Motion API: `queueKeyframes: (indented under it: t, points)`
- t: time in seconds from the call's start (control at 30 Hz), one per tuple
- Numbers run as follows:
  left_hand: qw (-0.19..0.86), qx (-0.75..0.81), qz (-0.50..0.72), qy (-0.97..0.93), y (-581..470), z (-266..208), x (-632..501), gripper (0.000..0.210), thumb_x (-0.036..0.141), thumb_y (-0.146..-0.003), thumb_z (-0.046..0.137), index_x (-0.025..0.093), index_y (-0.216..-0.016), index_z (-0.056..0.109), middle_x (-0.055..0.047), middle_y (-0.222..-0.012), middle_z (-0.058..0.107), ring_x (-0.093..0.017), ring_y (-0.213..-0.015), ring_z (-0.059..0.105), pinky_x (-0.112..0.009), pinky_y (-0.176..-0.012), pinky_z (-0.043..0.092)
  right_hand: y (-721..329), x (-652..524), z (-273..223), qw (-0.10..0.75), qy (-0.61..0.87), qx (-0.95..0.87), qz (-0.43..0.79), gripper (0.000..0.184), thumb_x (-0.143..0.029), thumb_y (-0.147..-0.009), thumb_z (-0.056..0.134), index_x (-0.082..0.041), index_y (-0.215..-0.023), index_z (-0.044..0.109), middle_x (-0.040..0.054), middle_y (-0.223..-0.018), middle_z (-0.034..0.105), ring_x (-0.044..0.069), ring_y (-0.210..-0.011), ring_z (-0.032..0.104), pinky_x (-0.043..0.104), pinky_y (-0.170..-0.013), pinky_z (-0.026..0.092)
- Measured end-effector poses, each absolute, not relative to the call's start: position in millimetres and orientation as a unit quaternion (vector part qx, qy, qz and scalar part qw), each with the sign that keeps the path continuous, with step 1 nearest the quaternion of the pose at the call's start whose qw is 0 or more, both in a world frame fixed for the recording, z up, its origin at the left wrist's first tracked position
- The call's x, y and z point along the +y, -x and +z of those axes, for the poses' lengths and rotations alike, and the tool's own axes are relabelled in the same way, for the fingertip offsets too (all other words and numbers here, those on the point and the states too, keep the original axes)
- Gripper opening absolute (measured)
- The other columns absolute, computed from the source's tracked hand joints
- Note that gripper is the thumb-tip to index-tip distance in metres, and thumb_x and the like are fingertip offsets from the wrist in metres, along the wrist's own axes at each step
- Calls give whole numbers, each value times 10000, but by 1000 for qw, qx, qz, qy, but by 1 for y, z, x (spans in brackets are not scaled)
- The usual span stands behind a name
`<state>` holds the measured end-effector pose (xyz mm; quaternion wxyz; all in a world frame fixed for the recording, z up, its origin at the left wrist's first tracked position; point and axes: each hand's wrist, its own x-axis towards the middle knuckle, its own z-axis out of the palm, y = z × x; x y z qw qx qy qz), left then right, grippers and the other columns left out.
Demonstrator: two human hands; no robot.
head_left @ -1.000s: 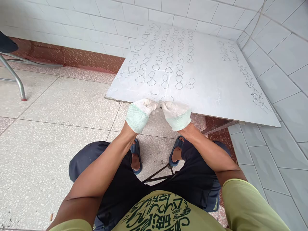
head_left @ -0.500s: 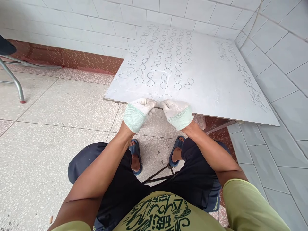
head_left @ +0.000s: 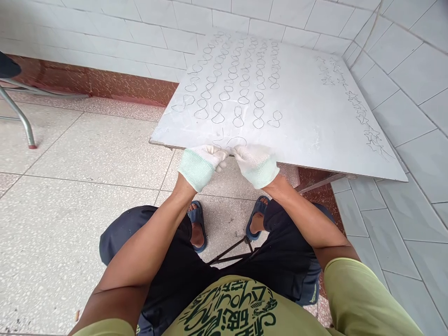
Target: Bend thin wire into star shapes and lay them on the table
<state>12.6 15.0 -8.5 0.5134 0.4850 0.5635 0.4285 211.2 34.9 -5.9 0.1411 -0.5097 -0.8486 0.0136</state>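
At the near edge of a white board (head_left: pixel 301 126), my left hand (head_left: pixel 206 161) and my right hand (head_left: pixel 254 161), both in white gloves with pale green cuffs, are closed with fingertips almost meeting. Between them they pinch a thin dark wire (head_left: pixel 238 138), whose curved part arches above the fingers. Its ends are hidden in the gloves. Just beyond lie rows of wires bent into figure-eight shapes (head_left: pixel 238 116). One separate bent wire (head_left: pixel 275 119) rests to the right of the nearest row.
Along the board's right side lies a line of star-shaped wires (head_left: pixel 357 109). White tiled walls (head_left: pixel 238 23) stand behind and to the right. A metal chair leg (head_left: pixel 24 121) is on the floor at left. My slippered feet (head_left: pixel 196 226) are below the board.
Both hands stay at the board's edge, shifted very slightly left. The held wire has turned a little, and more of it shows above the left fingers.
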Motion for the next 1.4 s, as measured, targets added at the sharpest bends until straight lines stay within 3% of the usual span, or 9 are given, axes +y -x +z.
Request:
queueKeyframes:
  t: [0.17,0.27,0.53,0.7,0.8,0.9,1.17,1.27,1.4]
  points:
    - [612,500,395,-468,-3,0,27,415,477,-745,1017,192,-737,715,-10,-508,604,-168,-562,641,-228,-501,493,-217,39,12,133,517,-843,66,455,-379,-1242,417,-235,-964,747,23,-828,728,198,-750,598,363,-726,327]
    - [638,480,383,-465,3,5,31,454,483,-704,1054,193,-737,706,-14,-530,622,-174,-578,653,-240,-506,531,-223,42,22,126,503,-853,61,410,-350,-1223,441,-236,-963,736,18,-844,720,191,-749,572,362,-725,305]
    - [568,508,435,-479,1,-2,25,436,528,-741,1035,180,-871,807,-84,-809,823,-166,-633,691,-220,-425,439,-227,45,19,72,461,-884,6,416,-216,-1184,402,-201,-1062,800,90,-952,779,241,-830,626,387,-762,342]
    - [551,516,453,-474,-10,5,21,312,444,-820,980,181,-813,813,-50,-649,755,-154,-532,642,-282,-555,571,-221,40,27,58,473,-879,16,500,-260,-1238,368,-181,-1146,853,117,-1014,813,262,-905,683,396,-796,398]
    - [541,524,475,-456,-16,7,19,315,408,-803,971,197,-714,755,-25,-577,695,-133,-485,568,-280,-546,536,-216,36,30,46,450,-892,-6,543,-260,-1258,327,-201,-1288,865,128,-1065,835,287,-994,713,410,-830,415]
    - [539,513,508,-433,-22,4,15,367,429,-757,971,213,-648,695,-9,-553,659,-115,-486,517,-264,-524,461,-209,33,27,36,474,-879,-24,565,-309,-1272,323,-190,-1268,875,141,-1061,845,296,-1004,731,413,-824,419]
    - [542,480,550,-416,-28,-4,19,320,471,-759,866,225,-701,668,-31,-681,724,-144,-655,642,-282,-676,504,-195,27,11,101,532,-840,-31,671,-427,-1284,282,-167,-1123,879,171,-1035,842,309,-991,735,422,-807,412]
    - [536,518,494,-448,-16,-3,26,273,448,-766,836,218,-706,700,-37,-688,727,-132,-596,592,-278,-604,458,-202,27,16,145,523,-840,8,584,-494,-1269,364,-210,-1122,853,111,-928,804,270,-880,692,401,-767,403]
    - [535,513,455,-494,-2,5,29,312,433,-751,858,233,-624,655,-28,-587,662,-147,-553,585,-275,-548,447,-213,19,34,211,530,-821,30,567,-394,-1256,352,-246,-1010,841,66,-812,733,238,-841,667,380,-774,407]
